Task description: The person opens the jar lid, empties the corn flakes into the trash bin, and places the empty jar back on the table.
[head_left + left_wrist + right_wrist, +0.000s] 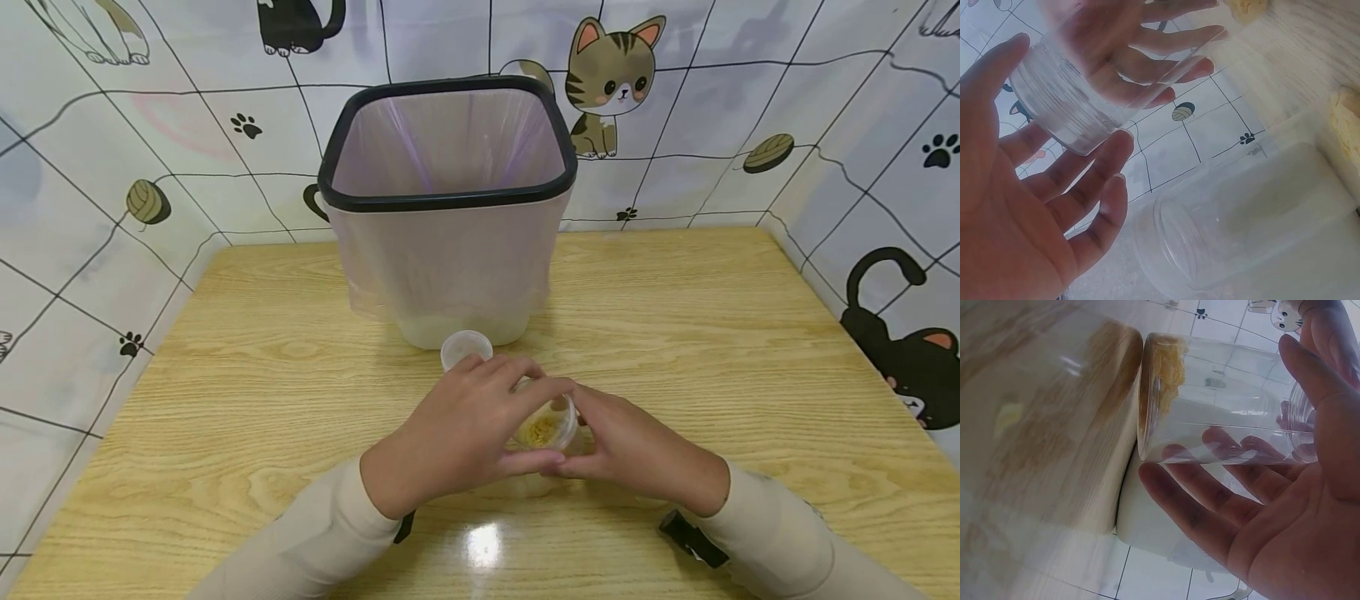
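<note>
Both hands are at a clear plastic jar [1229,381] that stands upright on the table. Crinkled yellowish flakes [1171,365] lie at its bottom. My left hand [476,417] holds the ridged upper end, thumb on the near side and fingers on the far side. Around the right side of that upper end is my right hand [622,437], its fingers reaching down along the wall in the right wrist view. Whether a clear lid sits on the jar I cannot tell. Behind my left hand stands a second clear jar [467,343], its threaded neck visible in the left wrist view.
A bin [465,275] with a black rim and a pale translucent liner stands at the back of the wooden table [262,358], close behind the second jar. Cat-patterned sheeting [442,42] surrounds the back and sides.
</note>
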Demonstrator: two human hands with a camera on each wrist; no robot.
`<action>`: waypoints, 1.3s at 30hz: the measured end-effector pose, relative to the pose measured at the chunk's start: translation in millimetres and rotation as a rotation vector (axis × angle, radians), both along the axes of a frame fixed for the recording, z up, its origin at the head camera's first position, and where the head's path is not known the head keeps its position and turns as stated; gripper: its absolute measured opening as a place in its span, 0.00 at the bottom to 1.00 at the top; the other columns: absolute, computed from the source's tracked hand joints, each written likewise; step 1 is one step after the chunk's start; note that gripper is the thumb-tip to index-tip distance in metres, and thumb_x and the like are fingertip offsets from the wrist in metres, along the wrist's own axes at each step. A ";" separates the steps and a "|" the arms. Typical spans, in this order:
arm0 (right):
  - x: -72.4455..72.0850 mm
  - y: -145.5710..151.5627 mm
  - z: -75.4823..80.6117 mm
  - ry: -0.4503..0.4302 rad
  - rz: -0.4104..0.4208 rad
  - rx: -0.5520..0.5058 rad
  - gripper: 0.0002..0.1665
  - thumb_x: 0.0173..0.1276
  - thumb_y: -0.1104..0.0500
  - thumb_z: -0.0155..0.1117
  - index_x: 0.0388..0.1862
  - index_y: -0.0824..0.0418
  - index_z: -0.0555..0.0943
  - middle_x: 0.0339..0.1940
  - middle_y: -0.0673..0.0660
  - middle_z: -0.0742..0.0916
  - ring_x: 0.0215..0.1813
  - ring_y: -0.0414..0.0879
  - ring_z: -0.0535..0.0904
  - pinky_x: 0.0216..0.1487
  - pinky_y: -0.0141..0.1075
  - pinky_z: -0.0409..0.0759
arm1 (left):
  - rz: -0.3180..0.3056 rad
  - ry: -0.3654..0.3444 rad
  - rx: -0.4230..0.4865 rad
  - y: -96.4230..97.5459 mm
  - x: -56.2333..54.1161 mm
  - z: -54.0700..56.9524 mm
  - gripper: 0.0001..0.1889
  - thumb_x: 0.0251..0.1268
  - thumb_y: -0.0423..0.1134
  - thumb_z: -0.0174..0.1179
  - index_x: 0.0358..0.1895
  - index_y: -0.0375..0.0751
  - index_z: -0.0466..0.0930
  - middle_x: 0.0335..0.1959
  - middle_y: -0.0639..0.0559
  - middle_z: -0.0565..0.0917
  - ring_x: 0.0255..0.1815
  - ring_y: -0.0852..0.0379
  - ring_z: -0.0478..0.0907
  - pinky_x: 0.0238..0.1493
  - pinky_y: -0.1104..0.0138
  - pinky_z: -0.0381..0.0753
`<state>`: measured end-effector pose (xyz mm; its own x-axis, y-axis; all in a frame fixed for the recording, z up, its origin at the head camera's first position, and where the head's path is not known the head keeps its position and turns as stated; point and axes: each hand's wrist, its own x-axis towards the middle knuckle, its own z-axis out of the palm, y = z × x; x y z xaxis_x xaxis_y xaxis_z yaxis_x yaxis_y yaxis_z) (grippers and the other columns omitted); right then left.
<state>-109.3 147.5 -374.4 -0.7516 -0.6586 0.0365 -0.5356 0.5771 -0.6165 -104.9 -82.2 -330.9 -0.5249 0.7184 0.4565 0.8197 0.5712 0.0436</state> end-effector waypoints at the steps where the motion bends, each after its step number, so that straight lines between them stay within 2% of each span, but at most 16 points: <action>1: 0.0 0.0 0.2 -0.001 -0.001 0.002 0.36 0.63 0.38 0.69 0.63 0.52 0.69 0.49 0.47 0.85 0.52 0.42 0.83 0.51 0.43 0.83 | 0.002 0.000 0.000 0.0 -0.1 0.0 0.33 0.55 0.66 0.67 0.59 0.53 0.78 0.46 0.55 0.83 0.42 0.59 0.81 0.38 0.64 0.75; 4: 0.2 -0.5 1.2 -0.015 -0.003 0.002 0.35 0.63 0.38 0.69 0.61 0.52 0.70 0.48 0.47 0.85 0.51 0.40 0.83 0.50 0.42 0.83 | 0.005 -0.008 0.002 0.2 -0.1 0.0 0.33 0.55 0.66 0.67 0.60 0.53 0.78 0.46 0.55 0.83 0.41 0.59 0.81 0.38 0.64 0.75; 8: 0.8 -0.8 2.0 -0.012 -0.017 0.017 0.33 0.62 0.37 0.69 0.58 0.53 0.72 0.48 0.47 0.84 0.50 0.40 0.82 0.49 0.41 0.83 | 0.003 -0.024 0.006 0.3 0.1 -0.3 0.32 0.56 0.65 0.67 0.61 0.53 0.77 0.50 0.53 0.82 0.45 0.57 0.82 0.39 0.63 0.76; 14: 1.2 0.6 0.9 0.010 -0.020 0.041 0.38 0.63 0.38 0.69 0.64 0.53 0.68 0.51 0.48 0.84 0.51 0.42 0.82 0.50 0.41 0.83 | -0.032 -0.012 0.015 -0.4 -0.1 -0.5 0.29 0.58 0.61 0.66 0.60 0.53 0.77 0.52 0.53 0.82 0.51 0.56 0.81 0.40 0.62 0.78; 22: 1.3 0.3 -0.8 0.020 -0.025 0.007 0.42 0.61 0.36 0.69 0.68 0.50 0.68 0.57 0.46 0.83 0.55 0.43 0.82 0.53 0.45 0.82 | -0.070 -0.034 0.002 -3.1 -1.1 0.4 0.30 0.57 0.57 0.68 0.62 0.53 0.75 0.51 0.54 0.82 0.49 0.58 0.80 0.39 0.63 0.77; 39: 1.9 1.2 0.3 -0.002 -0.024 0.011 0.45 0.62 0.33 0.67 0.71 0.52 0.66 0.58 0.44 0.83 0.58 0.43 0.82 0.56 0.45 0.82 | -0.052 -0.041 -0.011 -4.2 0.1 2.2 0.31 0.57 0.59 0.70 0.63 0.54 0.75 0.50 0.54 0.83 0.47 0.58 0.81 0.37 0.64 0.77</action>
